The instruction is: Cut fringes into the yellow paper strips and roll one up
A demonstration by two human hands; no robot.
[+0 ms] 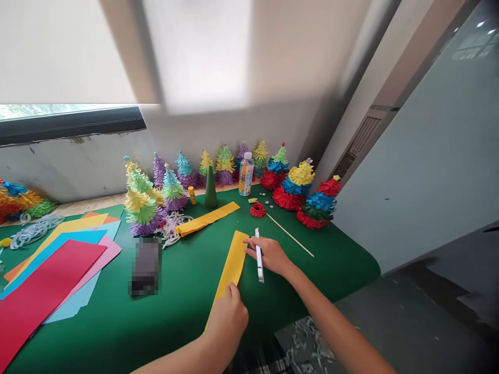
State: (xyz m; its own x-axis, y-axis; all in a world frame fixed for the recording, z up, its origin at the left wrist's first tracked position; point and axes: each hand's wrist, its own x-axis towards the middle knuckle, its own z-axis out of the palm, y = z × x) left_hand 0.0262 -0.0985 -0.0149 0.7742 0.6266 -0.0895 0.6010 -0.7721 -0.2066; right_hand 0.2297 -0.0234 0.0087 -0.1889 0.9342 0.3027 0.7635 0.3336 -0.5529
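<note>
A long yellow paper strip (233, 262) lies slanted on the green table in front of me. My left hand (228, 314) is closed on its near part, fingers pressed together at the strip's right side. At the strip's far right edge, my right hand (270, 253) touches the paper with its fingertips and holds a slim white tool (259, 259), its kind not clear. Beyond them lies a second yellow strip (208, 219), folded at its left end. A red fringed paper ring (258, 210) and a thin wooden stick (290, 235) lie to the right.
Fringed paper trees (297, 186) line the back of the green table (179, 311), near a bottle (246, 174), a green cone (211, 189) and a glue stick (192, 195). A blurred dark object (145, 266) and coloured sheets (58, 275) lie left.
</note>
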